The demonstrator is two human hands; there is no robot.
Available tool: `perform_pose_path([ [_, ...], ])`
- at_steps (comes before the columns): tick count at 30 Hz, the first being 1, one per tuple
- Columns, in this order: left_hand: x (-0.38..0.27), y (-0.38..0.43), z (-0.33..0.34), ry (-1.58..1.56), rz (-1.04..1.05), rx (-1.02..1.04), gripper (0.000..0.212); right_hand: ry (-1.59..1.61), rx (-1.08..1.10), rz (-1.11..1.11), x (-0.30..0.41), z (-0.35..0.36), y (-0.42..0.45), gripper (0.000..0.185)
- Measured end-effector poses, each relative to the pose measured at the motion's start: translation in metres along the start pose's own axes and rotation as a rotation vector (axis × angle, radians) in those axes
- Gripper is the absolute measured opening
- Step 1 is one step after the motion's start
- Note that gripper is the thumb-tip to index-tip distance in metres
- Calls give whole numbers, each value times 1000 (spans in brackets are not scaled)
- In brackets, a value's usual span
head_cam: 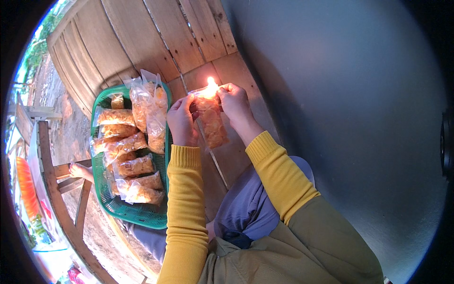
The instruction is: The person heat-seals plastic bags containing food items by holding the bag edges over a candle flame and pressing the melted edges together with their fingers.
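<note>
Both hands hold the top of a clear plastic bag of chips (pixel 212 122), which hangs upright between them. My left hand (pixel 183 122) pinches its left top corner, and my right hand (pixel 236 104) grips the right one. At the bag's top edge burns a bright flame (pixel 211 84). Its glare hides what it burns on and part of the edge. Left of my left hand is a green plastic basket (pixel 133 214) with several filled bags of chips (pixel 133 165) lying in it. Two taller bags (pixel 147 106) lean at its upper right end.
Wooden planks (pixel 198 32) form the seat under the basket, with narrow gaps between boards. A smooth grey wall (pixel 340 106) rises close on the right. At the left stand a wooden table frame (pixel 53 177) and a bare foot (pixel 81 170), above a dirt floor (pixel 72 110).
</note>
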State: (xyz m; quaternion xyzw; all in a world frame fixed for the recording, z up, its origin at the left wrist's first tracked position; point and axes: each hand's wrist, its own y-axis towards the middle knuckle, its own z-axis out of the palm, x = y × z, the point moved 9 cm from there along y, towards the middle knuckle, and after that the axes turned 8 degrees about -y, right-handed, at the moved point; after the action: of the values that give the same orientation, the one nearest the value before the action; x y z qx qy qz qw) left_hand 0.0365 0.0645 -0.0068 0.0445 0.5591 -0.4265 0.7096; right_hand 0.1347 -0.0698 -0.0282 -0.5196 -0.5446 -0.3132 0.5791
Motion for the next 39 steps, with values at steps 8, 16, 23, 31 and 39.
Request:
perform_pose_path([
  [8, 4, -1, 8, -2, -4, 33, 12, 114, -104, 54, 2, -13, -5, 13],
  [16, 4, 4, 4, -39, 7, 35, 11, 20, -21, 15, 2, -4, -1, 12],
  [23, 1, -2, -1, -34, 3, -14, 11, -1, -3, -26, 1, 1, -2, 12],
  [31, 1, -2, 2, -30, 16, -12, 12, 42, -32, -7, 3, -3, -3, 12],
  [39, -2, -5, -10, -49, 26, -36, 11, -16, -10, -39, 4, 7, -4, 10],
])
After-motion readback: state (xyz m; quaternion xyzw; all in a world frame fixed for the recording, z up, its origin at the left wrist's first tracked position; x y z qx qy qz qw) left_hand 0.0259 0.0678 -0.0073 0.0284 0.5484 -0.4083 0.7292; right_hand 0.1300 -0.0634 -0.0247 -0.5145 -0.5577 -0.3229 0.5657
